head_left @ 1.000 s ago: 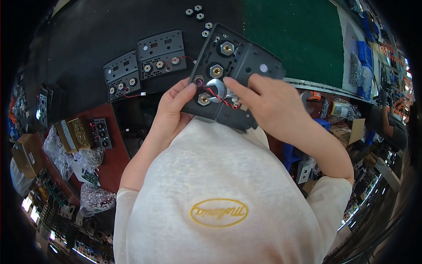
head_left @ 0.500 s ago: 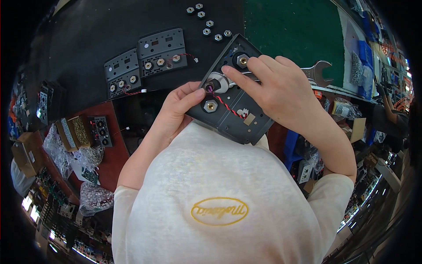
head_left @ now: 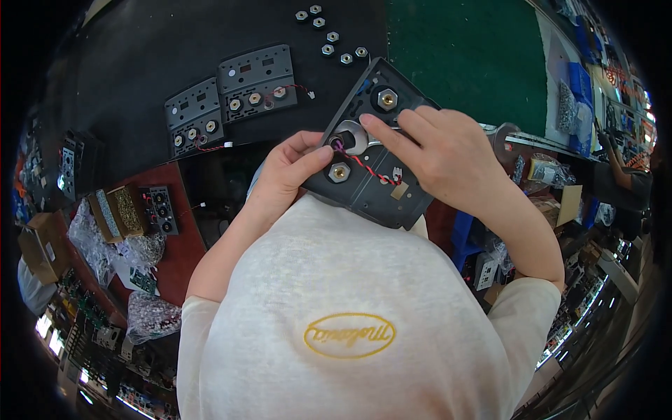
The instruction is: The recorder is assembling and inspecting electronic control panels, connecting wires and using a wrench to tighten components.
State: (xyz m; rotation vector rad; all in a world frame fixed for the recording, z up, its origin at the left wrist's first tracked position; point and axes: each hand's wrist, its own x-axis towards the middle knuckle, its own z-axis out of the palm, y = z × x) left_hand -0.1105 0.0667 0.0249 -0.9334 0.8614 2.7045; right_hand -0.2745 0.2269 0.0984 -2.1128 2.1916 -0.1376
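So the dark panel [head_left: 371,157] is held up off the bench [head_left: 140,56], tilted, close to the person's chest, which I'd guess is just to get the fiddly bit near the eyes and let both hands work it at once. It's a flat black plate with brass threaded fittings and a thin red and black wire [head_left: 364,168] running across its face to a small white plug.

Left hand [head_left: 283,171] comes up from the lower left and clamps the panel's left edge, thumb on top near the middle fitting, fingers tucked underneath, so it's closed on the plate and acting as the support. Wrist is bent back a bit, forearm angled up from the elbow.

Right hand [head_left: 437,150] lies across the upper right part of the panel, palm down, fingers stretched toward a silver washer-like ring [head_left: 353,136] around the centre hole. The fingertips look pinched narrow on that ring or something at it, though I can't quite tell what's actually between them.

Further out on the bench sit two grey panels [head_left: 231,98] of the same kind, side by side, and a loose scatter of hex nuts [head_left: 329,35] beyond them, all well apart from the hands. Bags of small parts [head_left: 147,315] sit off to the left.
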